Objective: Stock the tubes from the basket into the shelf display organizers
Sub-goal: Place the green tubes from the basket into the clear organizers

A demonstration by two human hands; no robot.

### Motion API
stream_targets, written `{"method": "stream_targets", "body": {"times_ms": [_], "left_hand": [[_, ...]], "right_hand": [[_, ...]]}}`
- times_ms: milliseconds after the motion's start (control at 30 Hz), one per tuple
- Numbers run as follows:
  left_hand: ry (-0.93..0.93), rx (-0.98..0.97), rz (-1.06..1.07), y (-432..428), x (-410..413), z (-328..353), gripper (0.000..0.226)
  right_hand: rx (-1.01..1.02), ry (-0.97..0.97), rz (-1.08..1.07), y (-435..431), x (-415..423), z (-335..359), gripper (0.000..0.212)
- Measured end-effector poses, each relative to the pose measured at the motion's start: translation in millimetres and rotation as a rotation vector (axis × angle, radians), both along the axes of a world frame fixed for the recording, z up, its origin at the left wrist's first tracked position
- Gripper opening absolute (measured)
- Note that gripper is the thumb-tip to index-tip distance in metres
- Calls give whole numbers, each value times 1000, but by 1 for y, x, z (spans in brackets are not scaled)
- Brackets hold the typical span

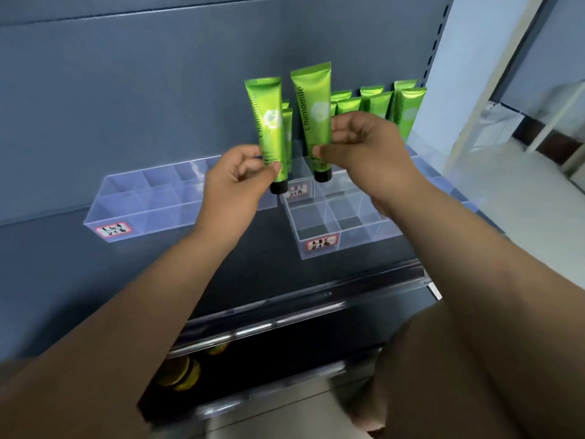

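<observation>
**Head view: left hand [240, 175] and right hand [364, 147] each hold a tube**

What could go wrong? Each tube is held only by fingertips, low down near its black cap. The tall top part could tip. If a tube slips, it may drop on the shelf [285, 267] or bump the standing tubes [376, 104] at the back. Those stand close together, so I think one bump could knock over a few. The slots in the clear boxes look small. If a cap lands on a wall between slots, the tube may lean or the box may slide. Aiming two tubes at once makes this harder.

The left hand pinches the left tube [269, 122] with its thumb and curled fingers, cap pointing down. This tube hangs over the right end of the left box [142, 201] and is not in a slot. The right hand pinches the right tube [311, 103] the same way. Its cap hangs just above the back slots of the right box [332, 229], just in front of the standing tubes. Both held tubes are upright, side by side, near each other but not touching. I cannot see the basket.
</observation>
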State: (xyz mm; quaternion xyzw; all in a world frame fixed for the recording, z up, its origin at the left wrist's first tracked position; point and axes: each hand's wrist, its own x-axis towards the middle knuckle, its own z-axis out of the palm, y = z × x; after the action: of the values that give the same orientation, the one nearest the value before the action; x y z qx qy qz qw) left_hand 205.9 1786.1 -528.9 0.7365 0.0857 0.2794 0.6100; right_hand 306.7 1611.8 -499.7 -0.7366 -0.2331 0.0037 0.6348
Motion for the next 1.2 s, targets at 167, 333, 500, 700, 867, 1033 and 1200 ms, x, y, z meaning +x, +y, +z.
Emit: {"method": "stream_targets", "body": {"times_ms": [167, 333, 500, 700, 867, 1033, 1200], "left_hand": [[-14, 13, 9, 8, 33, -7, 24], [-6, 46, -2, 8, 53, -14, 23], [39, 115, 0, 13, 63, -22, 22], [65, 142, 27, 18, 69, -21, 31], [89, 167, -35, 22, 72, -21, 33], [105, 223, -1, 23, 78, -24, 32], [141, 290, 20, 25, 82, -28, 36]], "right_hand": [[19, -11, -70, 0, 32, -1, 24], [-17, -66, -123, 7, 51, -3, 26], [-83, -103, -158, 12, 58, -5, 35], [-101, -75, -171, 5, 67, -11, 33], [-94, -77, -197, 4, 73, -13, 33], [-114, -84, -202, 8, 74, -15, 38], [-210, -117, -194, 16, 76, -16, 38]]}}
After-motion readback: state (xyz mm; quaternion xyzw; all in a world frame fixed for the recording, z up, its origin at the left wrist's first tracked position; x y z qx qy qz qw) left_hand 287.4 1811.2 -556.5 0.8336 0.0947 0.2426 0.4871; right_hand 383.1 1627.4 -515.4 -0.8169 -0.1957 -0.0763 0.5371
